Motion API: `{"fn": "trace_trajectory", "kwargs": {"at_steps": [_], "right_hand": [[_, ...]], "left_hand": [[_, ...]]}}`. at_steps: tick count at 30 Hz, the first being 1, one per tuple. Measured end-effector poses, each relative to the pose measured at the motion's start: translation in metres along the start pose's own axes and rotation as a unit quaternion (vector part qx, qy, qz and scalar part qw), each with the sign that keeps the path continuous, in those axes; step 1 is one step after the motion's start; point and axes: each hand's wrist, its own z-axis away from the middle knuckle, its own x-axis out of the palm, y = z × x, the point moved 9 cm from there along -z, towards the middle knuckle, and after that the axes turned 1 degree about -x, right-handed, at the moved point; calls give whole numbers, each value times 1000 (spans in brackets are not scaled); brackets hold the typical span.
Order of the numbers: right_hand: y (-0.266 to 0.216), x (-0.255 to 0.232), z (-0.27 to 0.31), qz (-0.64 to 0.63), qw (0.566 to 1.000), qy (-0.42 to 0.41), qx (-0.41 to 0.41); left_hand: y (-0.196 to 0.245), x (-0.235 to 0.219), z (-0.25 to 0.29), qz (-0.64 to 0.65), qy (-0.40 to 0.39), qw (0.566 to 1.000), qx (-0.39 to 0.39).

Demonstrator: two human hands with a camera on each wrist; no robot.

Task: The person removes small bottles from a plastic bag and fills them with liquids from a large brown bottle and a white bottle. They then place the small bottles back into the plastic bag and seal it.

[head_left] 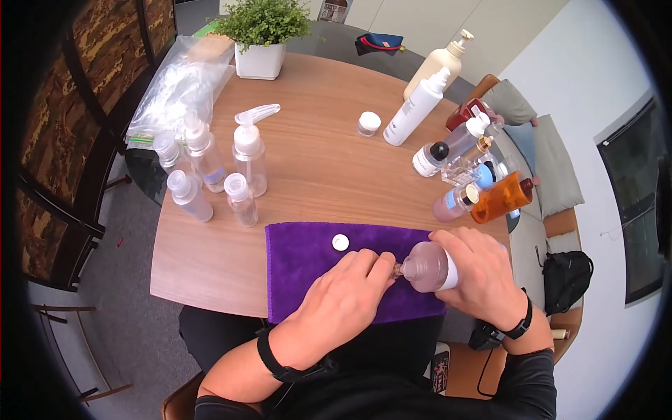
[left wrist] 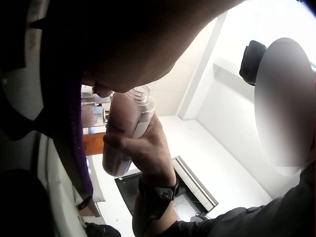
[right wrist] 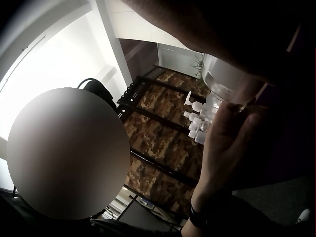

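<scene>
My right hand grips a clear bottle with a white label, tilted so its neck points at my left hand. In the left wrist view the uncapped, threaded mouth of that bottle shows. The fingers of my left hand are curled close to the mouth, pinching a small glinting thing; most of it is hidden, and I cannot tell its kind. Beneath both hands lies a purple towel, with a small white cap on it. The right wrist view shows my left hand beside the bottle's neck.
Several clear bottles, one a pump bottle, stand left on the wooden table. At the right are an amber bottle, a white spray bottle and others. A white jar, potted plant and plastic bag sit farther back.
</scene>
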Motion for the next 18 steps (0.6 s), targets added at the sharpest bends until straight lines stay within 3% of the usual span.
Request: {"fn": "trace_trajectory", "kwargs": {"at_steps": [18], "right_hand": [[0,0,-1,-9,1000,17,-2]], "left_hand": [[-1,0,0,0,3,1000,1]]}}
